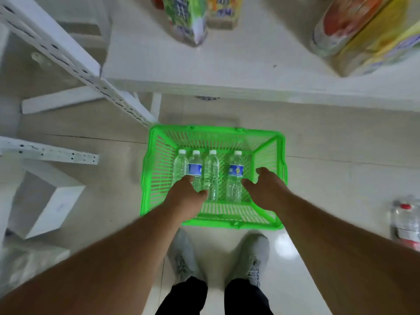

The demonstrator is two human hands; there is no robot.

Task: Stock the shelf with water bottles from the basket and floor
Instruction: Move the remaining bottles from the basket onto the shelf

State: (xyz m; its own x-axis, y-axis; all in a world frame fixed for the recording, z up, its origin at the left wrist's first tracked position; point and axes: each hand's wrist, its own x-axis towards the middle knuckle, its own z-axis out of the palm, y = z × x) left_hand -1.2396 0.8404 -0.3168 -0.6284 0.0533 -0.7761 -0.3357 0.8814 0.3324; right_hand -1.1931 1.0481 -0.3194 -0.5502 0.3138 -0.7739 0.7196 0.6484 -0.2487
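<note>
A green plastic basket (pixel 269 155) sits on the floor in front of my feet, below a white shelf (pixel 238 64). Several clear water bottles with white caps lie side by side in it. My left hand (pixel 185 196) hovers over the lower end of a blue-labelled bottle (pixel 195 170), fingers curled around nothing I can see. My right hand (pixel 264 188) is spread beside another blue-labelled bottle (pixel 235 178), fingers apart, holding nothing. An unlabelled bottle (pixel 211 173) lies between my hands.
Colourful packaged goods (pixel 363 35) and drink cartons (pixel 188 19) stand on the shelf. A red-capped bottle pack (pixel 406 221) lies on the floor at the right. White shelf uprights (pixel 75 64) and a white box (pixel 52 201) are at the left.
</note>
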